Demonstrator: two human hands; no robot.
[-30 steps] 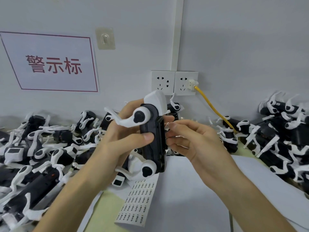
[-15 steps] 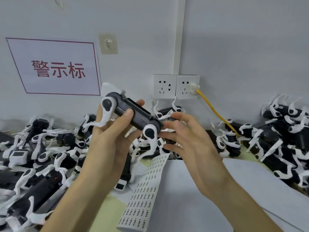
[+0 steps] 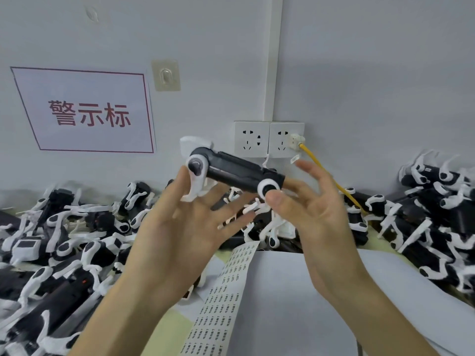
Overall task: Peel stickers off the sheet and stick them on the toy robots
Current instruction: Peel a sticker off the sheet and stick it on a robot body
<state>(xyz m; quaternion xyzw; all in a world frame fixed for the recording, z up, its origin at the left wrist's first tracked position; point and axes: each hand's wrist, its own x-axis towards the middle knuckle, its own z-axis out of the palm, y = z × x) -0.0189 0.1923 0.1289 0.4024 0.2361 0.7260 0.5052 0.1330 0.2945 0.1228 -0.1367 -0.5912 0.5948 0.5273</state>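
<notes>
Black-and-white toy robot (image 3: 236, 170) rests on the open, spread fingers of your left grip (image 3: 190, 222), above the sticker sheet (image 3: 226, 289) on the bench (image 3: 169, 327); whether your right grip (image 3: 313, 214) pinches its right end is unclear. Likely mid-inspection: next, secure it, then peel a sticker.

Feed's bright, cool-grey; light's soft & diffuse, I can't place the src. Faint shadow band on the wall (image 3: 359, 73) above the left robot pile (image 3: 64, 240). Motion blur smears fingers of left hand (image 3: 185, 227) & right hand (image 3: 316, 214); toy robot (image 3: 236, 173) between them reads sharper. Wide-angle warp skews the sign (image 3: 87, 111); piles at frame edges go soft.
</notes>
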